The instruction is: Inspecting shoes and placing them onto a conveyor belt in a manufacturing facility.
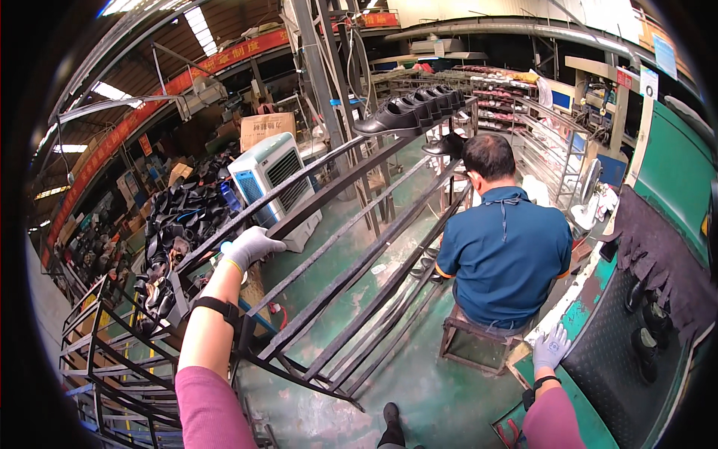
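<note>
Shoes [393, 117] on rack [344, 192], cooler [277, 176] behind L, person [505, 254] btwn rack & conveyor [602, 367]

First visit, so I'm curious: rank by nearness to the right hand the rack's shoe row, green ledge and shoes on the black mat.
From the right hand:
1. Green ledge, touching it.
2. Shoes on the black mat, to its right.
3. Shoe row atop the rack, ahead-left.

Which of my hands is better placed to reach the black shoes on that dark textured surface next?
Right, I'd judge. Your right hand lies open at the green edge beside the dark textured surface, close to the black shoes. Your left hand is at the metal rack, off to the other side.
</note>
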`<state>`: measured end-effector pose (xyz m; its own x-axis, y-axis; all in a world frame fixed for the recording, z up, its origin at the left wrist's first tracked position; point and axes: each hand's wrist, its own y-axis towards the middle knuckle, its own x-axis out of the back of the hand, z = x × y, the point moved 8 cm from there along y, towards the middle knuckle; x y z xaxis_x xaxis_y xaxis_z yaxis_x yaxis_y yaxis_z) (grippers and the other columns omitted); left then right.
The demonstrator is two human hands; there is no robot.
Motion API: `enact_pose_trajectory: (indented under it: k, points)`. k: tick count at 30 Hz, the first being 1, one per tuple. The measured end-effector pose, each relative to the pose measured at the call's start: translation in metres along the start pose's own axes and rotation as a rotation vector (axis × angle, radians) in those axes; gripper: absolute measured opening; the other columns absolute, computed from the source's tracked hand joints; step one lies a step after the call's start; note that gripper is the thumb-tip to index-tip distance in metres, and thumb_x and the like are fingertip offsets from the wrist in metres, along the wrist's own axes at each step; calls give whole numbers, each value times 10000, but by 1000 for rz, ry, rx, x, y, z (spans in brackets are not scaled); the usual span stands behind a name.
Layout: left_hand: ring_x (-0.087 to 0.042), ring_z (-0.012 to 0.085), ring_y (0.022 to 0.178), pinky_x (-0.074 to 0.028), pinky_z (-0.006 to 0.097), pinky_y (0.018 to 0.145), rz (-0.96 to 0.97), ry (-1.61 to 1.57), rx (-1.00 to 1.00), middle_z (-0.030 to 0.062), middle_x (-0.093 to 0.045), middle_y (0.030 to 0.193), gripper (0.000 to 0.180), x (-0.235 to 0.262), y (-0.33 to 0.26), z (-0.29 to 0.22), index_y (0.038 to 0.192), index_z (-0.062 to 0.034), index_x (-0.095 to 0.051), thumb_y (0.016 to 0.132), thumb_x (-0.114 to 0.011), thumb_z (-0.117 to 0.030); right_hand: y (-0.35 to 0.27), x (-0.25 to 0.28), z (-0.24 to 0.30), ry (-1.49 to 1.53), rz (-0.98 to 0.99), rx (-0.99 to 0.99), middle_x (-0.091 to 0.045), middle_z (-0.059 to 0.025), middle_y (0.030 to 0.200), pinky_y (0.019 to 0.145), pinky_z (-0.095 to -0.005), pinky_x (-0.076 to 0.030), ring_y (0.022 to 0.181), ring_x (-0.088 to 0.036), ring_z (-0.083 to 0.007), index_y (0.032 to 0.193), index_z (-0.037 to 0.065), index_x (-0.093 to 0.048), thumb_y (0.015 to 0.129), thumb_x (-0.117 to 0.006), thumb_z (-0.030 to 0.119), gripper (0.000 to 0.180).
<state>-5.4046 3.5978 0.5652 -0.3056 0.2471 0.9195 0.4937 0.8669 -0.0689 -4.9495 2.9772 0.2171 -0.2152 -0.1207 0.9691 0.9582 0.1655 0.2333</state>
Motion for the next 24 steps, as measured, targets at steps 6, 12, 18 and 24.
enact_pose_trajectory:
  k: [6, 12, 18, 24]
  points:
    - [-673, 192, 681, -527, 329, 656, 13, -63, -17, 81, -718, 796, 430, -5, 5, 3, 985, 36, -742, 762, -827, -321, 2, -4, -2, 14, 7, -4, -433, -99, 1591, 1215, -503, -238, 1462, -387, -278, 1474, 61, -509, 949, -550, 389, 620]
    - [-709, 227, 878, -534, 344, 828, 10, 2, 15, 114, -757, 951, 475, -2, 3, 5, 1043, 19, -746, 754, -825, -350, 2, -5, -4, 9, 6, -4, -437, -87, 1591, 1212, -502, -237, 1460, -389, -277, 1476, 82, -509, 943, -567, 391, 620]
    - [-701, 228, 868, -526, 339, 828, 1, -18, 8, 127, -757, 960, 508, -4, 10, 7, 1072, 35, -740, 747, -818, -348, 2, 0, 0, 7, -5, -4, -461, -91, 1572, 1212, -513, -235, 1443, -407, -277, 1470, 99, -518, 963, -549, 401, 591]
    - [-704, 234, 879, -528, 341, 842, 9, -4, 9, 134, -756, 972, 545, -2, 9, 4, 1089, 37, -735, 729, -819, -363, 3, -2, -3, 11, -28, -7, -468, -100, 1563, 1206, -508, -249, 1434, -417, -284, 1458, 91, -532, 968, -538, 409, 584]
